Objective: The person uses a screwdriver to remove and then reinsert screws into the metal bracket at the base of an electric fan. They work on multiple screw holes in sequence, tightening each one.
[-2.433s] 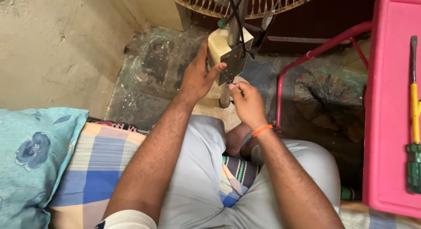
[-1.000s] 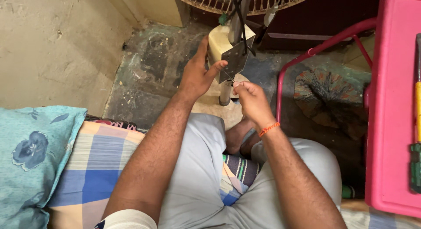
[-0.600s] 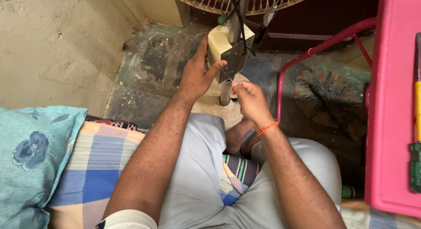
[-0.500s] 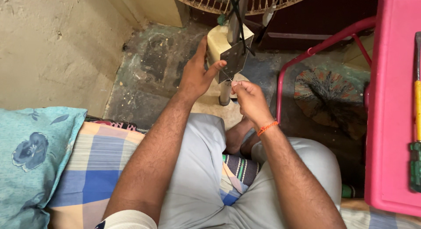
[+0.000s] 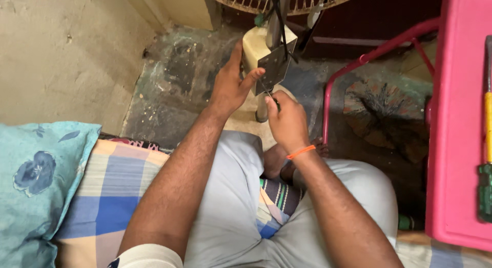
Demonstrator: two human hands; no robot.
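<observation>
A cream-coloured control box of a pedestal fan stands on the fan's pole, with a dark metal plate on its near face and black cables running up from it. My left hand grips the box from the left, thumb on the plate. My right hand, with an orange band at the wrist, is closed on a thin screwdriver whose tip meets the plate's lower edge. The fan's wire grille shows at the top.
A pink plastic stool stands at the right, carrying a yellow screwdriver and a green-handled tool. Its pink tube leg curves near the fan. I sit on a checked sheet beside a blue flowered pillow. The worn floor lies ahead.
My right hand has shifted slightly up toward the plate with the screwdriver. My left hand keeps its hold on the box.
</observation>
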